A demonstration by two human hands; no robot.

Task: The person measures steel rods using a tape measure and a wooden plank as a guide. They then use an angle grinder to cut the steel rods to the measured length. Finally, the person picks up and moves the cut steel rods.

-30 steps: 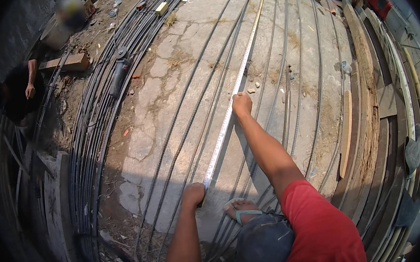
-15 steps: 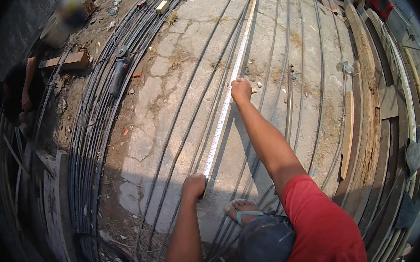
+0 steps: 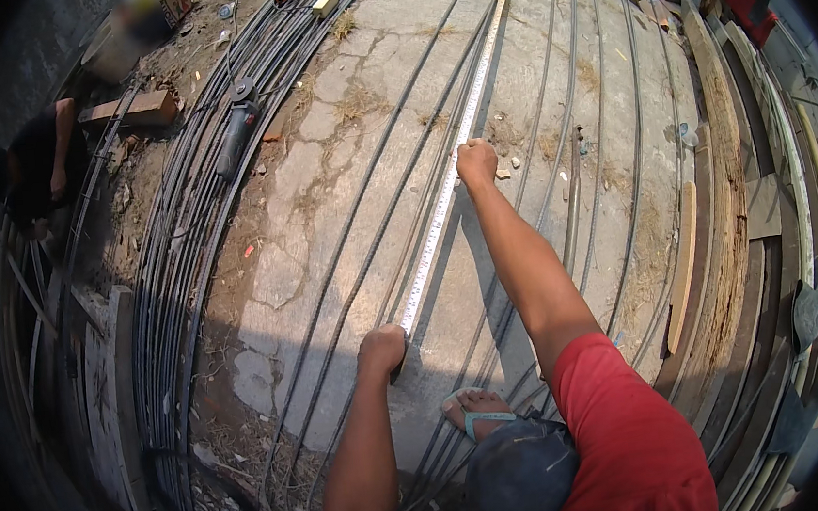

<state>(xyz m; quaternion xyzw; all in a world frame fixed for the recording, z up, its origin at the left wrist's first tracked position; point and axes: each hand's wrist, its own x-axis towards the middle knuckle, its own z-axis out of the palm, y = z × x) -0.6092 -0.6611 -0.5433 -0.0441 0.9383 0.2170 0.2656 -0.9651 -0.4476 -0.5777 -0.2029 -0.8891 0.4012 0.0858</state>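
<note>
A long white tape measure stretches over the concrete, from near my feet up to the top of the view. My left hand is closed at its near end, around a dark body mostly hidden by the fingers. Farther up, my right hand pinches the edge of the extended blade. Thin steel rebars run along the ground beside and beneath the tape. My sandalled foot rests on the ground near the lower middle, close to several bars.
A thick bundle of rebars lies to the left, with an angle grinder on top. Beyond it, a co-worker bends down near a wooden block. Stacked timber lines the right side, with a narrow plank beside it.
The view has shifted slightly. My left hand sits a little higher in the picture and my right hand slightly further right, both still holding the tape measure.
</note>
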